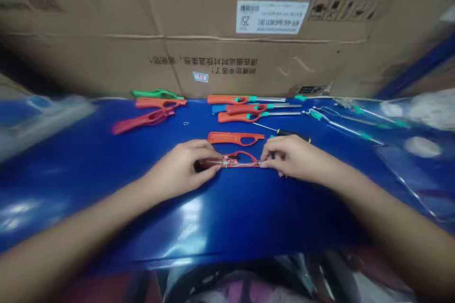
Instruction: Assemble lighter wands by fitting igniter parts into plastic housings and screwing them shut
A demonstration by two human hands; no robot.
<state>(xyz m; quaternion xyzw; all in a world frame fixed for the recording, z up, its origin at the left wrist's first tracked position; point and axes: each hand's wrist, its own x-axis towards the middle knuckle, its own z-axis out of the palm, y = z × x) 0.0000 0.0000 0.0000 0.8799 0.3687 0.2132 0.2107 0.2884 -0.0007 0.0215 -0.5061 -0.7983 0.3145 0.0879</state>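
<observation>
My left hand (190, 165) is closed round the rear of an open red lighter housing (243, 164) on the blue table, with inner parts and a thin wire showing inside. The thumb and fingers of my right hand (286, 155) pinch together at the housing's front end. A small end piece shows at those fingertips; its kind is too small to tell. Just behind lies a loose orange housing half (227, 138), its hollow side up. A screwdriver (293, 135) with a black and yellow handle lies behind my right hand, which partly covers it.
Several long-necked lighters (249, 108) lie near a large cardboard box (213, 23) along the table's back. Green, orange and red housing pieces (156, 102) lie left of them. Metal tubes with wires and teal parts (346, 128) are spread at right. A clear plastic bag (42, 120) lies at far left.
</observation>
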